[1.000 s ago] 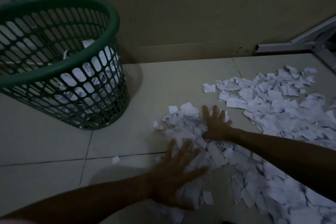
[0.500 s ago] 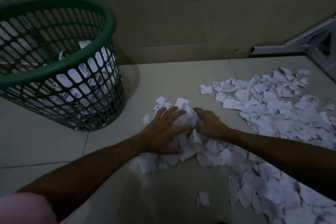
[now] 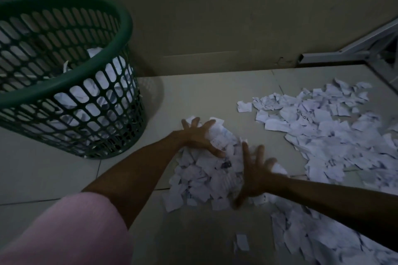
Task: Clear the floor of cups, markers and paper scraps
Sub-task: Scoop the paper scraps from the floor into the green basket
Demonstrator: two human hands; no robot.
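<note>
A heap of white paper scraps [image 3: 204, 176] lies on the tiled floor in front of me. My left hand [image 3: 198, 136] rests on the heap's far left side, fingers spread, with a crumpled wad between forefinger and thumb. My right hand [image 3: 254, 170] presses against the heap's right side, fingers apart and palm turned toward the left hand. A wider scatter of scraps [image 3: 336, 135] covers the floor to the right and runs down to the lower right corner. The green mesh basket [image 3: 97, 71] stands at the left, partly filled with paper. No cups or markers are visible.
A wall runs behind the basket and the scraps. A grey metal frame leg [image 3: 323, 58] lies along the floor at the upper right. One loose scrap [image 3: 242, 242] sits near me. My pink sleeve [image 3: 64, 232] fills the lower left.
Both hands swept scraps together into a heap, clasping it at its far end half a second ago. Now the fingers are spread and my right hand has slid back toward me along the heap's right side.
</note>
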